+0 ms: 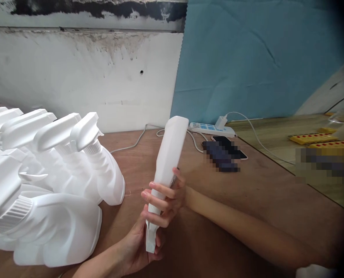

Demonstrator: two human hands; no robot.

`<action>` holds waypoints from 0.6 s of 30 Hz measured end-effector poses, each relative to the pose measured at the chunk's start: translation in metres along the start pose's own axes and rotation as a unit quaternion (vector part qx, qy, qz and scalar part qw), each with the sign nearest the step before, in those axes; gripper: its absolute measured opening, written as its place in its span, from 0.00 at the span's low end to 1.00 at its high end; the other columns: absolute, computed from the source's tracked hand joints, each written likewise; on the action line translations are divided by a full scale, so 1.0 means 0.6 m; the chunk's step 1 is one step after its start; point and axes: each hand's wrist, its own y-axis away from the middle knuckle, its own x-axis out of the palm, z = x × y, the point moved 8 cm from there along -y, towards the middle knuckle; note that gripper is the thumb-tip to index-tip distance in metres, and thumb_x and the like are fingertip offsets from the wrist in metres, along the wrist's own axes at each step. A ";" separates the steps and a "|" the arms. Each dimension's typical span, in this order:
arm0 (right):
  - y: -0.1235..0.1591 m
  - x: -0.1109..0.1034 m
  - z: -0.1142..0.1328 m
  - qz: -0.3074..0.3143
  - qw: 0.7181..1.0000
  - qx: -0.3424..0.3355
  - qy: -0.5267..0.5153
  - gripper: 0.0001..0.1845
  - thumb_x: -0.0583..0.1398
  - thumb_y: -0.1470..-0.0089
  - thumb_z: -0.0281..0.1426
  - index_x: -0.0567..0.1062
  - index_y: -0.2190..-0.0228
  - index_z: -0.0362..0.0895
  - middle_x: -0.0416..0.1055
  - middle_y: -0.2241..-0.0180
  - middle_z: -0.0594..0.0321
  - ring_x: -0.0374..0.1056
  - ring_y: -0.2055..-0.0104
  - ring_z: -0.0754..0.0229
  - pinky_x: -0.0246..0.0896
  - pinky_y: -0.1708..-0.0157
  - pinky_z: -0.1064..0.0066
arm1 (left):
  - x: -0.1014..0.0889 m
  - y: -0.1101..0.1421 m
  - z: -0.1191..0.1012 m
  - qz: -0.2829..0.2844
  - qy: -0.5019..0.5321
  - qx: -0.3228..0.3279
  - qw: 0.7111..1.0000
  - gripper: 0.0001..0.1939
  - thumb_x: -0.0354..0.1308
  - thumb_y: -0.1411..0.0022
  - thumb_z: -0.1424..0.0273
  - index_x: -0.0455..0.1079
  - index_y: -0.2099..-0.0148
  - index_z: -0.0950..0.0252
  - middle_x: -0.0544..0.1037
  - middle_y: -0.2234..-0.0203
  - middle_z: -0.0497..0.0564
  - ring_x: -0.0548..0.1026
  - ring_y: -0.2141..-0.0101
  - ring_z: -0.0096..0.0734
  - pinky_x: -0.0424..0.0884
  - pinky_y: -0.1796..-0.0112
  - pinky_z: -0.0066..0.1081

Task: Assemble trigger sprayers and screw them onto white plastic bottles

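Note:
A white spray bottle (172,150) is held up in front of me, tilted, with its base pointing up and away and its trigger head at the lower end. My right hand (169,199) is closed round the neck and lower body of the bottle. Below it, my left hand (138,247) grips the trigger head; part of its fingers is hidden behind the head. To the left, several similar white spray bottles (111,181) stand in a tight group on the brown table (218,200).
At the back is a white power strip (212,128) with a charger and cables. Near it lie a phone (232,146) and a blurred dark item (221,156). Yellow strips with red dots (314,138) lie at the far right. A wall (82,73) and blue sheet (247,65) stand behind.

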 end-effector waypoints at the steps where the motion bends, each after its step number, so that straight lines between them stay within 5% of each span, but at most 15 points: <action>1: -0.009 -0.006 0.048 -0.010 0.987 -0.144 0.067 0.18 0.65 0.61 0.40 0.66 0.67 0.66 0.71 0.71 0.83 0.70 0.66 0.64 0.57 0.48 0.54 | 0.001 -0.002 0.000 0.007 -0.005 -0.001 1.000 0.28 0.50 0.49 0.45 0.63 0.76 0.69 0.65 0.88 0.45 0.63 0.87 0.19 0.57 0.83 0.20; 3: 0.003 -0.016 0.130 -0.083 0.882 -0.401 0.234 0.14 0.63 0.57 0.34 0.67 0.66 0.58 0.69 0.64 0.77 0.69 0.60 0.64 0.60 0.51 0.58 | 0.003 -0.005 0.001 0.022 -0.010 -0.006 1.000 0.31 0.45 0.48 0.42 0.65 0.70 0.68 0.70 0.85 0.48 0.67 0.85 0.24 0.62 0.81 0.24; 5: -0.006 -0.035 0.158 -0.151 0.830 -0.447 0.298 0.12 0.61 0.56 0.32 0.68 0.66 0.49 0.66 0.60 0.66 0.67 0.58 0.62 0.63 0.54 0.60 | 0.003 -0.007 0.001 0.029 -0.012 -0.010 0.999 0.31 0.39 0.43 0.44 0.65 0.65 0.68 0.72 0.81 0.50 0.69 0.83 0.27 0.64 0.79 0.27; 11: -0.086 -0.088 0.167 -0.206 0.909 -0.264 0.249 0.27 0.59 0.58 0.40 0.64 0.56 0.41 0.65 0.60 0.52 0.66 0.59 0.52 0.66 0.61 0.57 | 0.005 -0.008 0.005 0.047 -0.059 -0.008 0.997 0.17 0.44 0.39 0.58 0.63 0.67 0.67 0.72 0.82 0.49 0.70 0.79 0.26 0.63 0.75 0.27; 18: -0.159 -0.078 0.163 -0.159 0.961 -0.116 0.197 0.07 0.57 0.54 0.34 0.66 0.71 0.43 0.67 0.73 0.60 0.67 0.70 0.57 0.65 0.71 0.63 | 0.020 0.000 0.000 0.044 -0.108 -0.008 0.993 0.10 0.54 0.47 0.65 0.63 0.69 0.67 0.72 0.83 0.49 0.68 0.81 0.25 0.60 0.76 0.26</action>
